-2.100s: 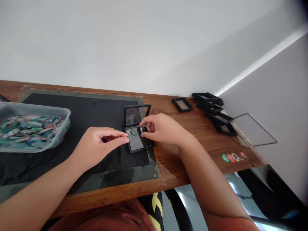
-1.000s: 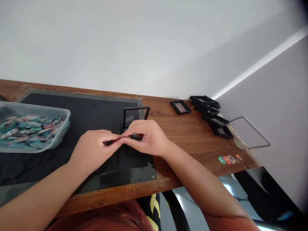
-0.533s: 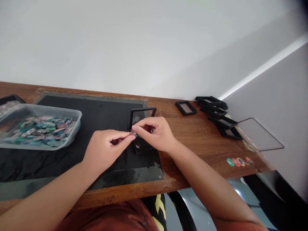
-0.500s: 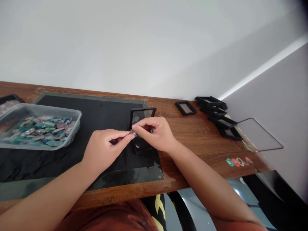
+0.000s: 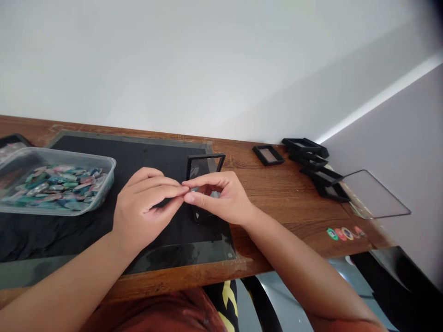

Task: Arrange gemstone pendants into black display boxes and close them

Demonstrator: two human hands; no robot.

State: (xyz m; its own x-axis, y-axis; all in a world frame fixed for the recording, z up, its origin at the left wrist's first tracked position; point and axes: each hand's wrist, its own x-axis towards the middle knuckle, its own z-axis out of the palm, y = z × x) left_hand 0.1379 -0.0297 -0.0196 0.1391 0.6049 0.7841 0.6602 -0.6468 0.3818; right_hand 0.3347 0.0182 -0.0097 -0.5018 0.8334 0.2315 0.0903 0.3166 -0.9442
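Observation:
My left hand (image 5: 147,207) and my right hand (image 5: 221,196) meet fingertip to fingertip above the black mat (image 5: 152,161). Both are closed in a pinch, and whatever sits between the fingertips is hidden. Just behind and below my right hand, a small black display frame (image 5: 206,157) stands hinged open, its clear window upright; my fingers cover much of its lower half. To the left of my left hand is a clear plastic tub (image 5: 114,168) of many small, glossy, elongated pieces (image 5: 62,186) in teal, pink and silver.
Several black frames (image 5: 308,159) lie piled at the table's right, against the wall, with a single one (image 5: 268,155) nearer. A thin wire-like outline (image 5: 387,193) and round colourful stickers (image 5: 341,234) are at the right edge. Another frame (image 5: 14,143) is at far left.
A small shiny piece showed between my fingertips earlier; now the fingers cover that spot. My left hand has turned and risen slightly, and the pinch has shifted a little left.

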